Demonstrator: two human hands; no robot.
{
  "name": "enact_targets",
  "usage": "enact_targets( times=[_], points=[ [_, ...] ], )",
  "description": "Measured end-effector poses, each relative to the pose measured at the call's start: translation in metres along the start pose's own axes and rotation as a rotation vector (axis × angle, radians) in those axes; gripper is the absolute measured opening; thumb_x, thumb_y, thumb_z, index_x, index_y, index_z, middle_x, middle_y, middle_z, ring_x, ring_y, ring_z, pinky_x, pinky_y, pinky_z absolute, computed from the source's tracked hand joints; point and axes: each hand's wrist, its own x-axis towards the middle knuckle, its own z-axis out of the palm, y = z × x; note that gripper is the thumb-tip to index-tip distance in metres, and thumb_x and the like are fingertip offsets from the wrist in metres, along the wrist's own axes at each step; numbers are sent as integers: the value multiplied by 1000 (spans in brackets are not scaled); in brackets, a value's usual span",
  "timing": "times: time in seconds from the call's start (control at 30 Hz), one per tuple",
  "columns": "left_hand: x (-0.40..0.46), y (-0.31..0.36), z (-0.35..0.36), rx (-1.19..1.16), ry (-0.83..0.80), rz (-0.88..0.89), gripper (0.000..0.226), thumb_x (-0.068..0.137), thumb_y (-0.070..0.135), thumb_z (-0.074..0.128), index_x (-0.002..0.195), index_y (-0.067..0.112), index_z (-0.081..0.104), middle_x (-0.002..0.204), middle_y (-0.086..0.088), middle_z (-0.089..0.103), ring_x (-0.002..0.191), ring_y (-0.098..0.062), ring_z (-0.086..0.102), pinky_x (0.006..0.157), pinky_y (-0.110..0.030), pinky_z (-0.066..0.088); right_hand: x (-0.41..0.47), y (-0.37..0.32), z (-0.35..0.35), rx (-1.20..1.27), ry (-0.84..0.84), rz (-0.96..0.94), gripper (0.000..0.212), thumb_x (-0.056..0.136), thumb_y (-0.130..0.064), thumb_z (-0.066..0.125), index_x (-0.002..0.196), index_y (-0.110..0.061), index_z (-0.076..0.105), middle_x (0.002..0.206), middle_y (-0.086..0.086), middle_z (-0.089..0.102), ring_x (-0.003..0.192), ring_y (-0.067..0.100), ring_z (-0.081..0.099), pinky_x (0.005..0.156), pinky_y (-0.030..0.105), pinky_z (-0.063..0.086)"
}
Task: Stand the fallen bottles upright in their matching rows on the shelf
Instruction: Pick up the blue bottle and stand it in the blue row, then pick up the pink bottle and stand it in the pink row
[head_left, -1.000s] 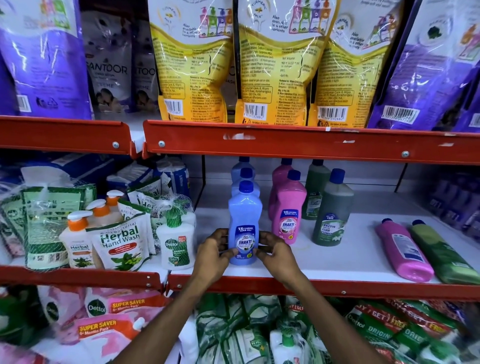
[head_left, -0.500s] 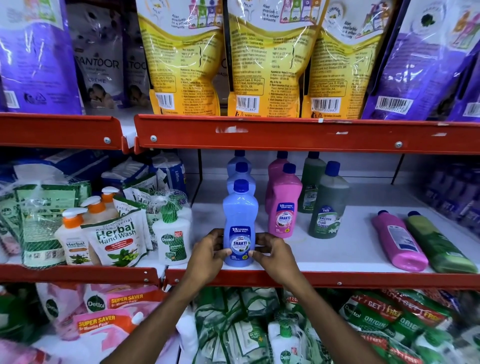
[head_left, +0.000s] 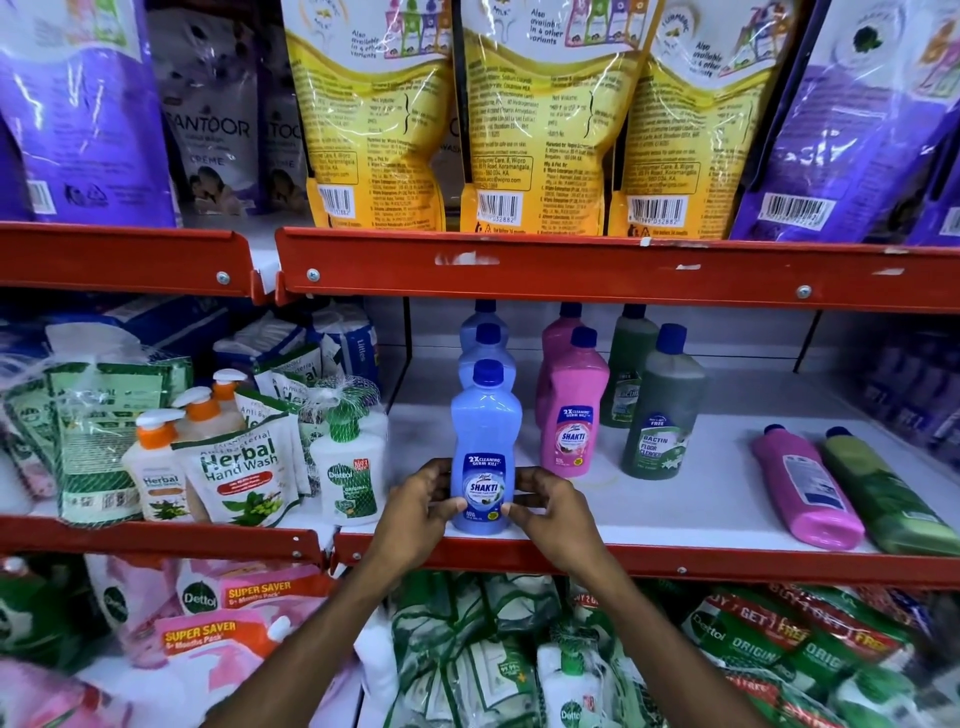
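Two hands, the left hand (head_left: 423, 512) and right hand (head_left: 553, 512), grasp the base of an upright, glossy blue plastic bottle (head_left: 484, 447) at lower centre of the frame, fingers (head_left: 453, 505) pressing its label from both sides. It stands at the white shelf (head_left: 675, 514) front edge, heading its blue row. At right, a smooth pink plastic bottle (head_left: 808, 486) and a green plastic bottle (head_left: 885, 491) lie fallen, the green one cut off by the frame edge.

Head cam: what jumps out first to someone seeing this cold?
Both hands, left hand and right hand, clasp the base of an upright blue bottle at the front edge of the middle shelf. To the right, a pink bottle and a green bottle lie flat on that shelf. Yellow pouches fill the shelf above.
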Motion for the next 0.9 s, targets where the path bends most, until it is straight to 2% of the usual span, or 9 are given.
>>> enact_targets(
  times=[0.13,0.2,0.27,0.33,0.47,0.67,0.77,0.83,0.9],
  points=[
    [-8,6,1,-66,50,-26,52,86,4,67,134,19,53,128,7,66,120,-9,62,103,-38,53,-2,-1,-3,19,-10,2,36,82,-11,73,117,-16,66,110,-8,72,97,1,67,75,8,53],
    [-19,15,3,-24,273,-12,51,87,7,67,134,22,54,132,6,60,119,-14,60,98,-37,55,-6,2,-11,43,19,13,39,82,-10,72,119,-19,64,114,-11,70,101,2,66,80,13,55],
    [-33,30,6,143,544,215,33,85,4,61,115,18,65,114,4,63,103,-14,63,88,-34,56,-13,4,-24,71,79,2,38,84,-8,69,119,-21,63,115,-12,68,101,2,65,75,12,55],
    [-39,49,17,258,656,485,20,80,-3,59,93,8,70,96,-2,64,92,-14,62,81,-29,52,-21,7,-43,75,180,-38,33,84,-5,66,113,-21,66,107,-9,70,92,3,67,67,11,53],
    [-30,83,68,281,515,690,15,79,-6,61,86,3,71,88,-9,65,88,-16,61,85,-22,48,-36,15,-101,9,435,-72,26,84,-2,62,97,-23,69,95,-7,73,74,7,66,59,11,49],
    [12,125,175,104,159,447,27,82,6,64,106,18,67,98,11,59,82,11,53,77,-2,39,-46,48,-215,-130,713,129,31,86,-3,55,115,-12,65,104,8,71,87,22,64,67,10,43],
    [45,137,241,40,-20,208,27,85,12,62,111,14,67,100,5,69,78,-5,63,75,-16,50,-46,65,-257,-212,659,325,29,90,-9,53,117,-3,60,106,23,70,95,37,65,69,25,36],
    [70,145,282,39,-117,69,22,86,11,62,106,6,69,107,-10,73,88,-24,70,85,-28,55,-45,70,-273,-260,580,399,12,90,-10,51,93,-1,59,100,32,68,90,44,65,67,33,40],
    [92,152,315,66,-236,-46,21,82,14,58,88,-3,69,105,-28,72,95,-38,71,85,-41,57,-42,74,-282,-306,480,443,16,90,-10,48,79,-2,55,95,34,67,88,45,65,67,34,40]
  ],
)
